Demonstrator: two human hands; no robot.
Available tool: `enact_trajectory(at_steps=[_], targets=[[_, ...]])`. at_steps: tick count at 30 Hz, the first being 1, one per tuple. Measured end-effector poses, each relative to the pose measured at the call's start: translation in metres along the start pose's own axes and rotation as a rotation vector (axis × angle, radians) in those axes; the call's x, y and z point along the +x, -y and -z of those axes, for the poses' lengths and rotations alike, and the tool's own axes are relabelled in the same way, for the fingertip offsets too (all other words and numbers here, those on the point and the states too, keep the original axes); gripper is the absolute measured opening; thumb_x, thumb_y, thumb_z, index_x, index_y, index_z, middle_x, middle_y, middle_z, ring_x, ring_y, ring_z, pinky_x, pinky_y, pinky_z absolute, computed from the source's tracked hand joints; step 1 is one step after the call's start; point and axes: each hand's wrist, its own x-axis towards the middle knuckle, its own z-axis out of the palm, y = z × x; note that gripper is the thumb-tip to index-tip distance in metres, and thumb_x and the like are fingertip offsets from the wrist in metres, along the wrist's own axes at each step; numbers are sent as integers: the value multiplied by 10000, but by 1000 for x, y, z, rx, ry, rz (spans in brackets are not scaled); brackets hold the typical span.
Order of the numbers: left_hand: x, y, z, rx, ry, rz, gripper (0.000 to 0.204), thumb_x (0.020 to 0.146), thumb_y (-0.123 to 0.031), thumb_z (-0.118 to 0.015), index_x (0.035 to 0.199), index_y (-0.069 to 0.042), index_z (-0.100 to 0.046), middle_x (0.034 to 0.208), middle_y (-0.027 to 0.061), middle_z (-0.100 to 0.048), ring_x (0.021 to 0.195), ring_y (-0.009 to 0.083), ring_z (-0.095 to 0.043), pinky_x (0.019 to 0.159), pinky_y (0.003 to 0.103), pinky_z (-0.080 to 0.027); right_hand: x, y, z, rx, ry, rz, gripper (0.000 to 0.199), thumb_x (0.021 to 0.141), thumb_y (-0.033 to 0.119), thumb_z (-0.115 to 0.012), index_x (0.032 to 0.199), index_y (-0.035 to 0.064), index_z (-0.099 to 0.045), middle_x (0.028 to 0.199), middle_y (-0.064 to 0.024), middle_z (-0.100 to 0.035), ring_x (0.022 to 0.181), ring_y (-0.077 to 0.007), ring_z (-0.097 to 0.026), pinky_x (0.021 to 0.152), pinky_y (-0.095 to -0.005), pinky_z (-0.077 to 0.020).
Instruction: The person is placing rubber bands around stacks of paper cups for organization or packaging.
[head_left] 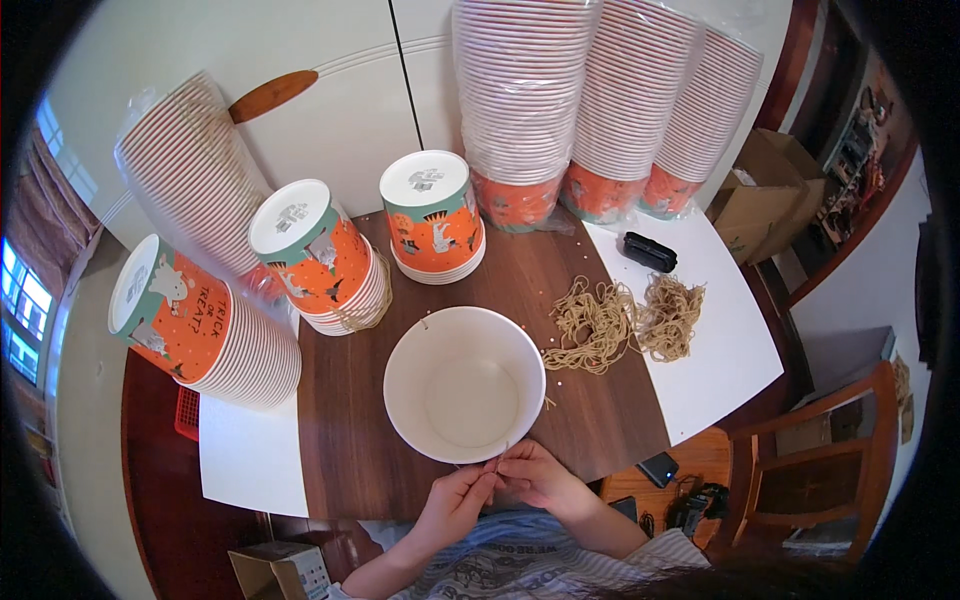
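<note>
the left hand (458,503) and the right hand (535,473) are meeting at the near rim of a white tub (465,385). each is pressing thumb and fingers together, pinching a thin cord (505,447); the fingertips are hiding most of it. the tub is standing near the front edge of the brown and white table (340,430), its mouth facing up. a cord end (424,322) is showing at its far rim.

to the right of the tub, two heaps (590,325) of tan cord are lying side by side, the left one mostly on the brown, the other on the white. a black case (650,252) is lying behind them.

three upside-down stacks (435,220), orange and green on top, are standing behind and to the left of the tub; tan cord is hanging on the middle one. four taller stacks in clear sleeves (525,100) are standing farther back, three on the right, one on the left. a chair (875,450) is standing at the right.
</note>
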Motion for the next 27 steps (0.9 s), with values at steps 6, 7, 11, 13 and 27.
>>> enact_trajectory(at_steps=[6,7,11,13,27], targets=[[0,-7,0,245,-18,-174,124,850,-72,-491,829,2,-587,715,51,-568,669,107,-512,613,242,-426,-3,2,-6,136,-173,39,116,806,54,-544,871,-21,-605,659,-33,-569,496,-71,-457,493,-176,-365],[0,-7,0,246,-19,-174,124,850,-72,-491,829,2,-587,715,51,-568,669,107,-512,613,242,-426,-3,2,-8,137,-172,38,116,806,54,-544,871,-21,-605,659,-33,-569,496,-71,-457,493,-176,-365],[-1,-12,1,349,8,-225,70,796,-43,-533,827,-22,-593,699,83,-575,657,220,-537,634,301,-432,-6,7,-16,-65,-347,120,103,793,60,-561,856,-4,-612,675,-21,-578,503,-41,-444,455,-156,-334],[-1,-15,0,379,13,-236,68,793,-42,-536,823,-27,-594,693,79,-573,652,223,-533,640,305,-430,-4,8,-20,-145,-393,145,103,791,58,-569,860,-6,-612,712,-27,-595,519,-37,-457,464,-152,-340],[-3,-10,-1,744,44,-462,87,704,-57,-588,787,-73,-607,673,49,-585,642,244,-543,628,355,-410,-4,19,-29,-102,-437,209,89,816,93,-554,813,22,-607,561,39,-494,439,-20,-360,408,-169,-257]])
